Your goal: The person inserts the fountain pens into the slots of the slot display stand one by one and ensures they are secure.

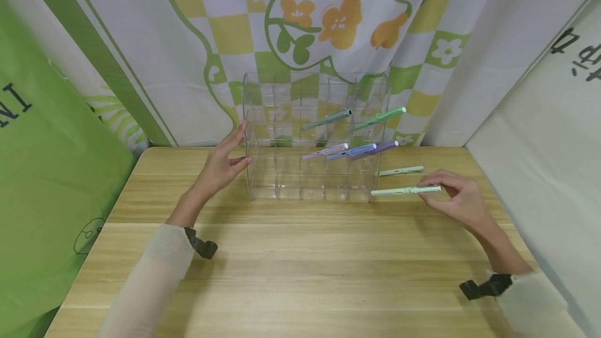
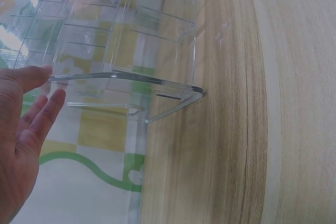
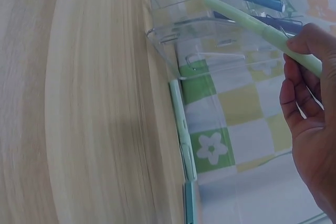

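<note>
A clear plastic pen rack [image 1: 281,173] with several compartments stands at the back of the table. My left hand [image 1: 216,168] grips its left side panel [image 2: 113,75], thumb on one face and fingers on the other. Between thumb and fingers, my right hand [image 1: 457,197] pinches a pale green pen [image 1: 399,191], held level to the right of the rack in the head view. The pen's far tip is near the rack's right front corner. Slanting out of the rack are a grey-green pen [image 1: 328,119], a green pen [image 1: 381,117], a lilac pen [image 1: 325,151], a blue pen [image 1: 352,151] and a purple pen [image 1: 387,146].
Behind the held pen, another light green pen [image 1: 401,171] lies on the wooden table [image 1: 319,270]. A teal object [image 3: 189,203] shows beyond it in the right wrist view. A patterned curtain [image 1: 225,30] hangs behind the rack, with cloth walls at both sides.
</note>
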### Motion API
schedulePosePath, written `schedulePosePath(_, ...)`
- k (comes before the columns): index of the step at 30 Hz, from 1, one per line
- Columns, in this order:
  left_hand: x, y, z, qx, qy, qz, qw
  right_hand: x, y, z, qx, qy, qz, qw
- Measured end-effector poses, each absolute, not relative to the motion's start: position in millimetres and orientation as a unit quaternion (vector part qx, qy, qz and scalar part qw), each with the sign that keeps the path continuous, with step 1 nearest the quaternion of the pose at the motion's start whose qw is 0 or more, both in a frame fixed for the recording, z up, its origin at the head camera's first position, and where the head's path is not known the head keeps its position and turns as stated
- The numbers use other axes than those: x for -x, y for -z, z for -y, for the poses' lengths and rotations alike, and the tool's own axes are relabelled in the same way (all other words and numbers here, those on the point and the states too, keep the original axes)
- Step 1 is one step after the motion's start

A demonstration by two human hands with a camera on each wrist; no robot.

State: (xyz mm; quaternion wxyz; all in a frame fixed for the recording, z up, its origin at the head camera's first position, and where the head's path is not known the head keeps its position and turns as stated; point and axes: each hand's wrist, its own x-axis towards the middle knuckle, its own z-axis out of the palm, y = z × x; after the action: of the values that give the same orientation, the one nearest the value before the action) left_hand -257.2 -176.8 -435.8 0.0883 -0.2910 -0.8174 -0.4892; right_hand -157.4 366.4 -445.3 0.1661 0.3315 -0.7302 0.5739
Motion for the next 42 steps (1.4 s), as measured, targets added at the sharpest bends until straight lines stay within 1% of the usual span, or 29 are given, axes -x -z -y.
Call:
schedulePosePath(6,257,436,177,0.292,0.489,0.817,0.089,162,443,-358,-0.339,-0.590,0.715,0.160)
schedulePosePath(18,256,435,177,0.290,0.488,0.819,0.085,171,444,-340,-0.319,-0.589,0.720,0.182)
schedulePosePath(26,257,435,177,0.290,0.488,0.819,0.085,175,449,-332,-0.280,-0.574,0.751,0.169)
schedulePosePath(37,259,438,178,0.299,0.480,0.818,0.099,182,463,-323,-0.288,-0.578,0.747,0.159)
schedulePosePath(42,258,437,177,0.301,0.480,0.818,0.100,184,469,-318,-0.278,-0.578,0.751,0.160)
